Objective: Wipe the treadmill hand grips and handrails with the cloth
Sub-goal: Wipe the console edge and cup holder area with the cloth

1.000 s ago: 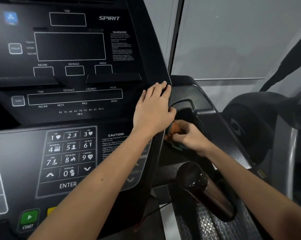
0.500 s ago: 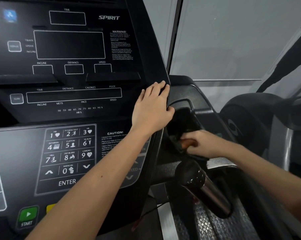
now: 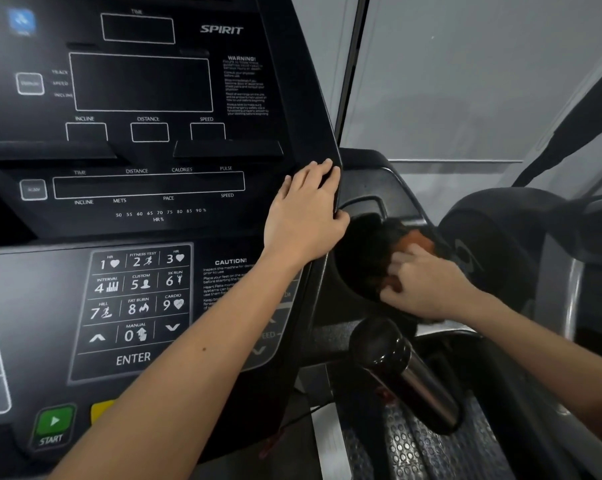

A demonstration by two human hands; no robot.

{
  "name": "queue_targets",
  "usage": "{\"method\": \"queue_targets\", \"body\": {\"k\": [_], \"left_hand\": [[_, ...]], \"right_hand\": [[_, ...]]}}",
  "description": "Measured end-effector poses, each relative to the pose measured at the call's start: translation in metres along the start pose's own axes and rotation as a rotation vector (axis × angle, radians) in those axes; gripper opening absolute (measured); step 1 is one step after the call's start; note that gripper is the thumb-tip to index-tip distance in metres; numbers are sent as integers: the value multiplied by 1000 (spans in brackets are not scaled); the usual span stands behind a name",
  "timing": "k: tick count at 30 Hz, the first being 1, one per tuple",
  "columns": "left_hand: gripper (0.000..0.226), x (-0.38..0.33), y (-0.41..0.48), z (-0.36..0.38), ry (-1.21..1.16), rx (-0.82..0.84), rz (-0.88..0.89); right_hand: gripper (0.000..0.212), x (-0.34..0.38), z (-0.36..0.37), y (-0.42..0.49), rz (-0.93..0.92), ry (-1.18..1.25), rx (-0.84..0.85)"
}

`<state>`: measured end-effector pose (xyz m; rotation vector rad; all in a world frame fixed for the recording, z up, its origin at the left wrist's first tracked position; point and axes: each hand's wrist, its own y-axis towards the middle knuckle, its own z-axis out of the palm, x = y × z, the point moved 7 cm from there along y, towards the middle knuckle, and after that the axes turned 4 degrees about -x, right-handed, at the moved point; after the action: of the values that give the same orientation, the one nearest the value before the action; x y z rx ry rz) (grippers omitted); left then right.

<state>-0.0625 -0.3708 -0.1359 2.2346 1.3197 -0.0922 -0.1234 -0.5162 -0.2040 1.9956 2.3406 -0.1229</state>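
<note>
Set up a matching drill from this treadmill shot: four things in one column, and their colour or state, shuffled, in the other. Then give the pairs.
1. left hand
2. right hand
3. START button
4. hand grip

A. green
B. glossy black, untouched
C. flat on the console edge
D. pressing the orange cloth into the recess

Pairs: 1-C, 2-D, 3-A, 4-B

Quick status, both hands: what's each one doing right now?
Left hand: open, flat against the console's right edge, holding nothing.
Right hand: closed on the orange cloth, pressed into the cup holder recess.
</note>
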Motion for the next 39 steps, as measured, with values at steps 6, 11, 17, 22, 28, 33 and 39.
{"method": "queue_targets", "body": {"k": [6, 11, 17, 22, 28, 33, 39], "left_hand": [[61, -2, 0, 0, 0, 7, 10], [61, -2, 0, 1, 1, 13, 4], [61, -2, -1, 0, 4, 8, 5], [60, -3, 0, -1, 23, -7, 5], [61, -3, 0, 0, 33, -13, 20], [61, -4, 0, -1, 31, -15, 13], [61, -2, 0, 0, 23, -8, 15]], "right_hand": [[47, -3, 4, 8, -93, -130, 14], [59, -9, 19, 32, -94, -270, 85], [75, 11, 19, 12, -56, -203, 11], [52, 31, 19, -4, 78, 397, -15], [53, 53, 18, 26, 83, 829, -42], [52, 51, 11, 52, 230, 1074, -181], [33, 49, 0, 17, -11, 891, -48]]}}
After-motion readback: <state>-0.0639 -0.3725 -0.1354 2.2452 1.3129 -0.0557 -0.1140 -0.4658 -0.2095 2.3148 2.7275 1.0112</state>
